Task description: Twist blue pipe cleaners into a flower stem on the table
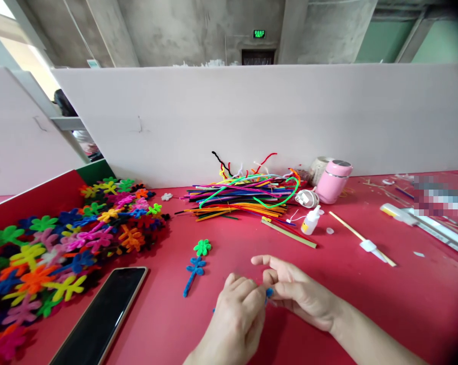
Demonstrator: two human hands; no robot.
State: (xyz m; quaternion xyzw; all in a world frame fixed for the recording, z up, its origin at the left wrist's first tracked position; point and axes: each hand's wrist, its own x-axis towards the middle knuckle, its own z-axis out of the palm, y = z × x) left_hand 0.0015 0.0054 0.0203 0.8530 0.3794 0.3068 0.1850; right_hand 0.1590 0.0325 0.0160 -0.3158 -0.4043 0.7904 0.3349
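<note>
Near the table's front edge, my left hand (238,314) is closed, back toward me, its fingers curled round a blue pipe cleaner (269,293). Only a small blue bit shows between the hands, and a blue tip pokes out left of my left hand. My right hand (297,291) pinches the same piece between thumb and finger, with another finger stretched out. Its shape is mostly hidden by my fingers. Just beyond my left hand lies a pipe-cleaner flower with a green head (202,247) and a blue stem with leaves (195,271).
Many coloured pipe-cleaner flowers (69,248) heap at left, beside a phone (103,312). Loose pipe cleaners (240,195) pile before a white partition (251,111). Rightward are a small white bottle (311,221), charger (307,198), pink bottle (334,182) and wooden stick (346,225).
</note>
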